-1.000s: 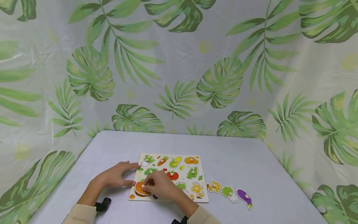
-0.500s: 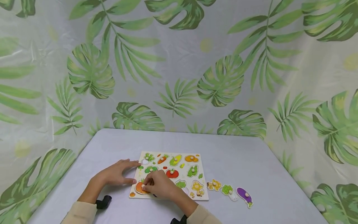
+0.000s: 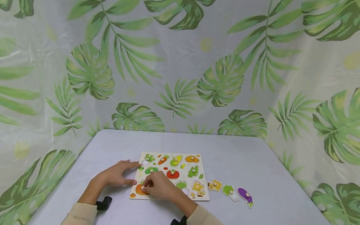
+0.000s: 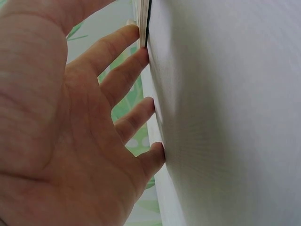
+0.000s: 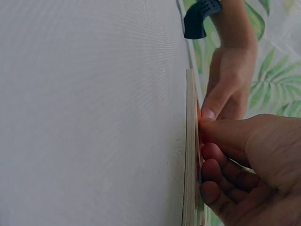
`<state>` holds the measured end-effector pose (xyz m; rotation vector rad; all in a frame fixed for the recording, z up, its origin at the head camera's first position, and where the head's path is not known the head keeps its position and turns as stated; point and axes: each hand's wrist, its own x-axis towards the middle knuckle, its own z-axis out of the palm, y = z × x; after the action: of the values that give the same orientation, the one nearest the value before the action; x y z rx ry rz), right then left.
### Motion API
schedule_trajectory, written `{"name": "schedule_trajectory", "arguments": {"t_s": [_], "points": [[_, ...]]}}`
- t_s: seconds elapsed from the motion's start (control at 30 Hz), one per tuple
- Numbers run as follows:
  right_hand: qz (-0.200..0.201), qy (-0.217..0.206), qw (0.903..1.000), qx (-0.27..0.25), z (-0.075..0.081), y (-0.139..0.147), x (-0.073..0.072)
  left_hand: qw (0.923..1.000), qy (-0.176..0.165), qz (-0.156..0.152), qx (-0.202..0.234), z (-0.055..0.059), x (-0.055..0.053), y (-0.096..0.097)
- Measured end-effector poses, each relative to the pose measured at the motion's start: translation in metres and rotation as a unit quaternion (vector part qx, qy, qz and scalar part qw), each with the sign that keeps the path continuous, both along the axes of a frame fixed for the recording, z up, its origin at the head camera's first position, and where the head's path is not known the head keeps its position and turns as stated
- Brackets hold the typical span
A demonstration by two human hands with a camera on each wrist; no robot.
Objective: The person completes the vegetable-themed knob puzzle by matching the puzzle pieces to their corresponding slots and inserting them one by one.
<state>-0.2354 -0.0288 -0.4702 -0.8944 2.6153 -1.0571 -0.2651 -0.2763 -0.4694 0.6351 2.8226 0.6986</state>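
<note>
My right hand pinches the small knob of an orange pumpkin puzzle piece at the near left corner of a white vegetable puzzle board. The pumpkin looks level with its outline on the board; the hand covers its right part. My left hand has its fingers spread and extended, with fingertips at the board's left edge. In the left wrist view those fingertips touch the edge and the table. The right wrist view shows the board's side with curled right fingers against its top.
To the right of the board lie a yellow mushroom piece, a green leafy vegetable piece and a purple eggplant piece. Knobbed tomato, carrot and corn pieces sit in the board. A leaf-print curtain surrounds the table.
The pumpkin piece has shifted slightly and settled into its outline; the dark strip under its lower edge is gone. My left hand stays in place.
</note>
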Motion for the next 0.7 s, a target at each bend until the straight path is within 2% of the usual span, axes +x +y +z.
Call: {"name": "schedule_trajectory", "arguments": {"t_s": [0.33,0.57,0.7], "points": [[0.000,0.001,1.0000,0.002,-0.001,0.002,0.000,1.0000,-0.002,0.002,-0.004,-0.001,0.000,0.002],[0.007,-0.012,0.9995,-0.027,-0.001,0.012,-0.003,0.9999,-0.008,0.005,-0.005,-0.002,0.001,0.003],[0.005,0.001,0.9993,-0.038,-0.001,0.024,-0.009,0.9999,-0.009,0.004,-0.009,0.000,0.002,0.002]]}}
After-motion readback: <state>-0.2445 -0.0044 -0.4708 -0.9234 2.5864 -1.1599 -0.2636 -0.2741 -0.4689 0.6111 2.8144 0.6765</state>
